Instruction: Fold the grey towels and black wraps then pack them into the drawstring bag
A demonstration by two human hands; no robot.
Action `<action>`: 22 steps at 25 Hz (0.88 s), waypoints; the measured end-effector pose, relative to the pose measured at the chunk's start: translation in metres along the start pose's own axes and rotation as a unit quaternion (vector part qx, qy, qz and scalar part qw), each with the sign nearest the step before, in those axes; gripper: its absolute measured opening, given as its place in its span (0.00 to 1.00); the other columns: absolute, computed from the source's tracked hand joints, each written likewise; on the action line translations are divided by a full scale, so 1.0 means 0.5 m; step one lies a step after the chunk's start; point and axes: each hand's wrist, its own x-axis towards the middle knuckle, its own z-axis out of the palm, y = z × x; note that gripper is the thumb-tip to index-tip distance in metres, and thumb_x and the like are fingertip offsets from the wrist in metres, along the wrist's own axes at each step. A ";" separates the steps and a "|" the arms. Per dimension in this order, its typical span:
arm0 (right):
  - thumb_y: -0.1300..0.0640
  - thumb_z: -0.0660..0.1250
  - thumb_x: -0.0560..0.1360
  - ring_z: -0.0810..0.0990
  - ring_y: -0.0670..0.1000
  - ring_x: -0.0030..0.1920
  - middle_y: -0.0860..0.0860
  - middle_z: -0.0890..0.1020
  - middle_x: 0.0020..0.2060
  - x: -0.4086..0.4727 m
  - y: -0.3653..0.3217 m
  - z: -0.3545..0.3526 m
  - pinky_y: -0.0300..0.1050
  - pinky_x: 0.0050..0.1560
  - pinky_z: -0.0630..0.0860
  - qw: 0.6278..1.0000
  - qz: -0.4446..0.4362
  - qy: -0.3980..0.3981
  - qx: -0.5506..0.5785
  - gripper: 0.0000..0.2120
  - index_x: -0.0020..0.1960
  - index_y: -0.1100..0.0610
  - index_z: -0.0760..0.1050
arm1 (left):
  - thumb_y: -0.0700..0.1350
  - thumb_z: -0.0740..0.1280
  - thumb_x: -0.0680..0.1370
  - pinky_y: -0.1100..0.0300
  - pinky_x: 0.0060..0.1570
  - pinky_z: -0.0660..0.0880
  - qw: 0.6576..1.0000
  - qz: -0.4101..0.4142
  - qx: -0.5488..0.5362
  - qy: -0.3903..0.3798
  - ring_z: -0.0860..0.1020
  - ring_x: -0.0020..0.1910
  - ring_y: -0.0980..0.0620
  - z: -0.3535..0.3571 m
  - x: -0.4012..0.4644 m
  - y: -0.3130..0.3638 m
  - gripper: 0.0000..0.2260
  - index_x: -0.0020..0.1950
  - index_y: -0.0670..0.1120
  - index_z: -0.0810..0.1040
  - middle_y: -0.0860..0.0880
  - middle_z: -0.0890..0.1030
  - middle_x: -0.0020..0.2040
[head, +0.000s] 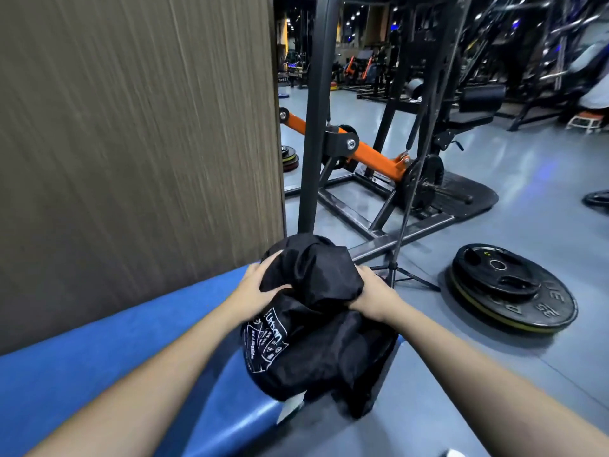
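Note:
A black drawstring bag [316,351] with a white printed label stands bulging at the end of a blue padded bench [108,351]. Its top is bunched into crumpled folds. My left hand [255,286] grips the left side of the bunched top, fingers curled into the fabric. My right hand [375,296] grips the right side of the same bunched fabric. No grey towels or black wraps are visible; the bag's inside is hidden.
A brown wood-grain wall [131,143] rises right behind the bench. Stacked weight plates [510,291] lie on the grey floor to the right. A black and orange gym machine frame [362,153] and a thin tripod stand [398,268] are just beyond the bag.

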 end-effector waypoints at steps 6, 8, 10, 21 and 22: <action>0.36 0.73 0.56 0.67 0.52 0.69 0.49 0.67 0.63 -0.013 0.018 -0.045 0.54 0.72 0.66 0.999 0.005 -0.044 -0.013 0.52 0.77 0.40 0.58 | 0.62 0.72 0.73 0.59 0.76 0.56 0.999 0.022 0.030 -0.011 0.64 0.68 0.59 -0.015 0.009 -0.004 0.32 0.73 0.67 0.60 0.50 0.66 0.68; 0.47 0.78 0.61 0.65 0.50 0.71 0.49 0.64 0.67 -0.034 0.010 -0.090 0.47 0.73 0.63 0.997 -0.028 -0.070 -0.009 0.51 0.78 0.43 0.56 | 0.69 0.66 0.70 0.53 0.76 0.58 0.997 0.053 0.045 0.021 0.64 0.71 0.57 -0.027 0.005 0.018 0.32 0.72 0.68 0.62 0.51 0.66 0.70; 0.60 0.74 0.69 0.63 0.47 0.72 0.47 0.62 0.70 -0.062 -0.010 -0.136 0.42 0.71 0.63 0.993 -0.054 -0.101 0.034 0.43 0.77 0.44 0.58 | 0.68 0.60 0.72 0.50 0.76 0.58 0.990 0.103 0.071 0.059 0.61 0.74 0.56 -0.037 -0.009 0.057 0.30 0.74 0.65 0.63 0.54 0.62 0.74; 0.23 0.47 0.71 0.40 0.55 0.81 0.45 0.40 0.81 -0.065 -0.044 -0.005 0.69 0.76 0.49 0.960 -0.137 0.094 -0.225 0.40 0.79 0.34 0.42 | 0.75 0.53 0.74 0.39 0.77 0.48 0.887 0.189 0.421 -0.009 0.34 0.79 0.52 0.036 -0.039 0.076 0.40 0.79 0.63 0.40 0.57 0.35 0.80; 0.23 0.47 0.71 0.40 0.56 0.81 0.46 0.39 0.81 -0.055 -0.035 0.007 0.70 0.75 0.49 0.959 -0.130 0.087 -0.236 0.41 0.79 0.34 0.41 | 0.75 0.53 0.73 0.39 0.76 0.48 0.884 0.182 0.430 -0.012 0.34 0.78 0.52 0.040 -0.034 0.065 0.40 0.79 0.63 0.39 0.56 0.35 0.80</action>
